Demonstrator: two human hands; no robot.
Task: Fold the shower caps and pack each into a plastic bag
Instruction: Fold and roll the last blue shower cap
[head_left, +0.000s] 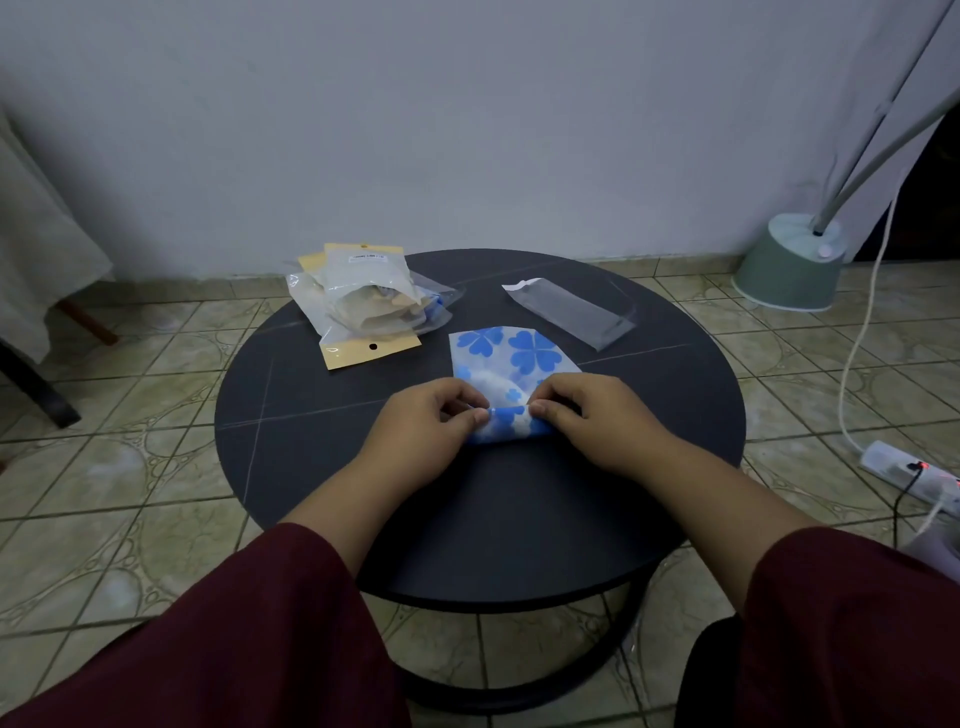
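Note:
A white shower cap with blue clover prints (511, 358) lies folded into a narrow strip in the middle of the round dark table (311, 415). Its near end is rolled up. My left hand (431, 431) pinches the left side of that roll between thumb and fingers. My right hand (587, 415) pinches the right side of the roll. An empty clear plastic bag (571, 309) lies flat on the table behind and to the right of the cap.
A pile of packed bags with yellow header cards (363, 306) sits at the back left of the table. On the tiled floor to the right stand a green lamp base (784, 265), a white cord and a power strip (904, 470). A cloth-covered table stands at far left.

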